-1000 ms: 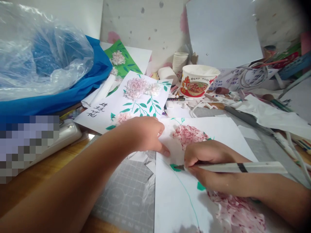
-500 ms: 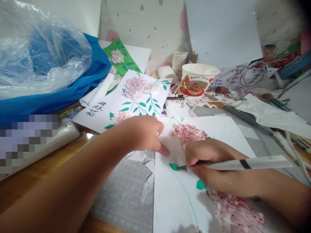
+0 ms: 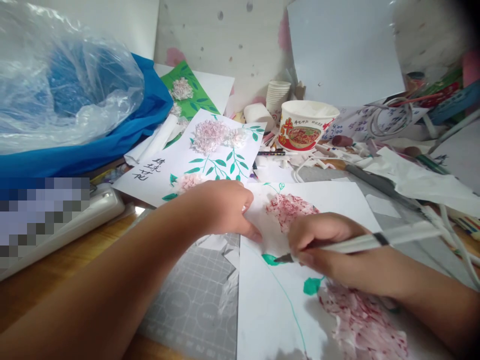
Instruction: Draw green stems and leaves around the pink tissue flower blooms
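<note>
Head view showed me the right hand (image 3: 327, 232) pinching a pen (image 3: 356, 242) on white paper (image 3: 262, 312), while the left hand (image 3: 228, 206), its fingers too hidden to tell, touched the edge, maybe keeping it steady.

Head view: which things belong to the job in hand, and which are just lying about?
In use:
white pen, in the right hand
paper sheet beneath it, left hand at its edge

Apparently lying about:
paper bowl
stacked cups
clear plastic bag
</note>
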A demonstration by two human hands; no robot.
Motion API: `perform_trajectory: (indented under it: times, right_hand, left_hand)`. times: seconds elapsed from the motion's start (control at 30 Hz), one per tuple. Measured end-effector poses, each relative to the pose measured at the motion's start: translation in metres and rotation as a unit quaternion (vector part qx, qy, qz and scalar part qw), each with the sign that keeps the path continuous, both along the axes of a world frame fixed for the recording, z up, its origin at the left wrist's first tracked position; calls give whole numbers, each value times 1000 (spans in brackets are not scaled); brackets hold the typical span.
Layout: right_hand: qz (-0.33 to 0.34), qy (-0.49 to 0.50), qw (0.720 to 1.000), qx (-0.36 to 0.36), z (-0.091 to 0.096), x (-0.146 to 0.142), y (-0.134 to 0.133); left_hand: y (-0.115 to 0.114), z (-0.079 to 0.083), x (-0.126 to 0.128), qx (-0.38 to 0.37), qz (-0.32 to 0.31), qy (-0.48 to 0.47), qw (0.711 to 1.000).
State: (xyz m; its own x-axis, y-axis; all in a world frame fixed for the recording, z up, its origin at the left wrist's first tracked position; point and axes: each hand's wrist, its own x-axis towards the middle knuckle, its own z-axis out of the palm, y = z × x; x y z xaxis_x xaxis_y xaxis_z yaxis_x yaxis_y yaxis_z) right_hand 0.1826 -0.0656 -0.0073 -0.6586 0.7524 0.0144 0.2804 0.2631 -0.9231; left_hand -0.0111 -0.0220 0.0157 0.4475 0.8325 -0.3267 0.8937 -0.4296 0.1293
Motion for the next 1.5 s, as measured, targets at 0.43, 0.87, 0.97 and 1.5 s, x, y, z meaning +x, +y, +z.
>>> perform_trajectory:
  times: [0.43, 0.87, 0.97, 1.5]
  right_hand:
    - [-57, 366, 902, -222, -7, 10, 11]
    - [-42, 428, 867, -252, -11, 7, 16]
    - [-43, 409, 879, -241, -13, 8, 15]
    - [-64, 227, 970, -64, -11, 11, 7]
  left_hand:
    - [-27, 20, 9, 51, -18, -255, 965]
    - [-35, 24, 16, -41, -38, -212, 976]
    - [-33, 13, 17, -22, -52, -221, 974]
    - [-33, 1, 17, -9, -67, -183, 981]
